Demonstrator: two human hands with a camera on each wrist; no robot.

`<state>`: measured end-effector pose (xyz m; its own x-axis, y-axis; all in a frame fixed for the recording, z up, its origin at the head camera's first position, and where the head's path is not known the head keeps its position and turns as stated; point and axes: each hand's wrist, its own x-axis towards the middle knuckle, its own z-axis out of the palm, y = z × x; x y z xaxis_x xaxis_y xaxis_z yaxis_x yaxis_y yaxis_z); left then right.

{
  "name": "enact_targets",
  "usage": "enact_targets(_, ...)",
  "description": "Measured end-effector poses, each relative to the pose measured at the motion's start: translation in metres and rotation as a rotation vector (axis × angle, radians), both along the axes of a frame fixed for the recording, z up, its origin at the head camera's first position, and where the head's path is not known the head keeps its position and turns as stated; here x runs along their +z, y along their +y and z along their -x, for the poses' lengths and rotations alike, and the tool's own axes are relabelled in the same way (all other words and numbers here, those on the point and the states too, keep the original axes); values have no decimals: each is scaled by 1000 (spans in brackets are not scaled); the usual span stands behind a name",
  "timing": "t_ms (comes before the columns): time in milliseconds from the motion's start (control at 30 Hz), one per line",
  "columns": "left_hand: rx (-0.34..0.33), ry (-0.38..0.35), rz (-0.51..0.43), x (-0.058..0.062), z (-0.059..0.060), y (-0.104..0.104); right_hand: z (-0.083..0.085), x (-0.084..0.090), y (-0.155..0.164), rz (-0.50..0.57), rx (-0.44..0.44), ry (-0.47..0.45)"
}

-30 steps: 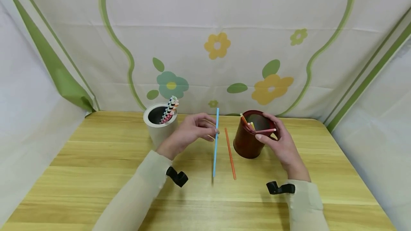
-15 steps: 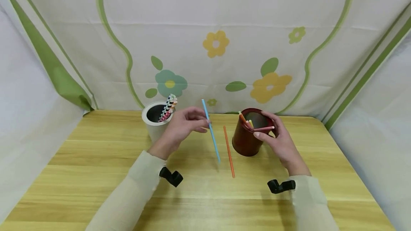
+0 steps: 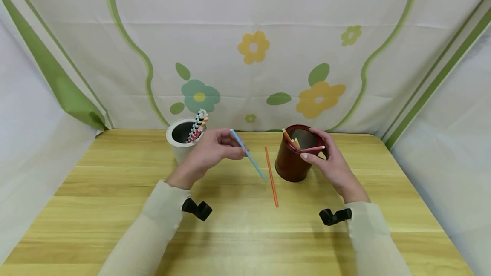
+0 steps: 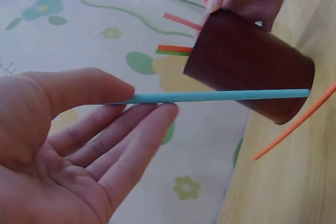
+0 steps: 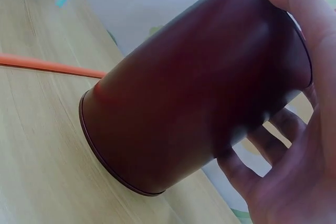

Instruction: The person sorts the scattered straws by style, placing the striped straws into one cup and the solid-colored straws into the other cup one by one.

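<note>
A light blue straw (image 3: 253, 163) is pinched between the thumb and fingers of my left hand (image 3: 211, 150). It slants above the table, its upper end leaning left and its lower end pointing at an orange straw (image 3: 271, 178) that lies on the wood. My right hand (image 3: 334, 165) holds a dark red cup (image 3: 293, 163) at its rim, thumb at the front and fingers round the far side. Several coloured straws (image 4: 181, 21) stick out of this cup. In the left wrist view the blue straw (image 4: 220, 96) extends past the thumb and overlaps the cup.
A white cup (image 3: 180, 144) with several patterned straws (image 3: 198, 125) stands behind my left hand, partly covered by it. The wooden table (image 3: 238, 246) ends at a flower-patterned cloth (image 3: 284, 54) at the back, with white cloth along both sides.
The blue straw has turned from nearly upright to a slant, its top swinging left, as my left hand shifted left. My right hand stays on the dark red cup. The head view has tipped down slightly.
</note>
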<state>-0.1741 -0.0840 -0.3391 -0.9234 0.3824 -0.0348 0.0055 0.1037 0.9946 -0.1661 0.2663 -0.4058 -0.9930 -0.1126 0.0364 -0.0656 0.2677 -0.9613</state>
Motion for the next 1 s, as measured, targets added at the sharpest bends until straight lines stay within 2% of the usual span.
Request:
enact_targets(67,-10,-6,3,4,0,-2,0,0,0,2,2,-2)
enact_targets(200,13,2,-23,14,-2,-4,1,-2,1,6,4,4)
enact_targets(400,35,58,-99,33,-7,-3,1,-3,0,9,-3,4)
enact_targets(633,74,90,-49,57,-7,-2,1,-5,0,-5,-1,-9)
enact_targets(867,101,127,-158,75,-4,14,0,-5,1,-12,4,-10)
enact_targets(1000,126,136,-187,75,-2,28,-1,-4,-1,1,-8,-12)
